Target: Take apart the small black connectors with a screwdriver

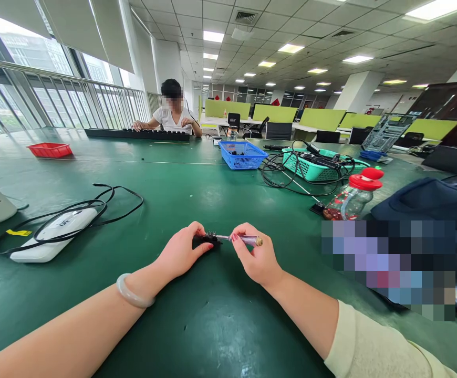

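My left hand (185, 245) is closed on a small black part (207, 239) with tiny metal bits along its top, held low over the green table. I cannot make out exactly what kind of part it is. Between the thumb and fingers of my right hand (257, 257) is a screwdriver (248, 240) with a translucent pinkish handle and a brass-coloured end. Its thin shaft points left, and the tip meets the black part. My left fingers hide some of that part.
A white power strip (55, 233) with a black cable lies at left, near a red tray (50, 150). Beyond my hands stand a blue basket (243, 156) and a green basket (315, 170) of cables. At right are a red-lidded bottle (350, 197) and dark bag (429, 205). A person (172, 113) sits opposite.
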`<state>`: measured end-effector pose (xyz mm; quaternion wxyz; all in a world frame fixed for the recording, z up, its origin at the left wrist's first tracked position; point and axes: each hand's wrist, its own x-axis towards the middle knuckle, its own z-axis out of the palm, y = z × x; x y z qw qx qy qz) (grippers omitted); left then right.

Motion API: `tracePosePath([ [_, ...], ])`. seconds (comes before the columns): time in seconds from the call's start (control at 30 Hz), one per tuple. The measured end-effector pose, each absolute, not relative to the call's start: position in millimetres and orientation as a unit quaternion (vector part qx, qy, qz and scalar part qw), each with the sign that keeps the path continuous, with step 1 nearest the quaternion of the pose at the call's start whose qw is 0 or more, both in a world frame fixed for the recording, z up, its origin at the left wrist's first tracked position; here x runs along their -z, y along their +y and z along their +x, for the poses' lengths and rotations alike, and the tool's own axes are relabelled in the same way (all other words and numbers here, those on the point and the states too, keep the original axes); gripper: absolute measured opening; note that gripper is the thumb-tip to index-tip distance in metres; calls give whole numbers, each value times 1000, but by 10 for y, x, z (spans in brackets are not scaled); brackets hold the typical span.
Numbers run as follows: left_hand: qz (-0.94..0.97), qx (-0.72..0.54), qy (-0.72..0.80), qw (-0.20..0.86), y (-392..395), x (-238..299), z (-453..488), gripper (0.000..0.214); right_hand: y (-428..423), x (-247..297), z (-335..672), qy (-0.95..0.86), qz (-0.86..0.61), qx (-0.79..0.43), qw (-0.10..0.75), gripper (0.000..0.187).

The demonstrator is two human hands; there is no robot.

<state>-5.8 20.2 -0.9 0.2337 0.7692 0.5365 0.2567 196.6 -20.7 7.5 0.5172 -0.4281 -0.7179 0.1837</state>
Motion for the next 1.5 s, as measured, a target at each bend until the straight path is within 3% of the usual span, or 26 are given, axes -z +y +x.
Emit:
tracePosePath([
  [0.67, 782, -322, 476, 240, 170, -17, -50, 11, -200, -64, 1960, -723, -425, -189, 510, 18],
  [1.5, 771, -241, 526, 265, 178, -12, -71, 25, -192, -49, 1949, -730, -418, -204, 501, 19],
])
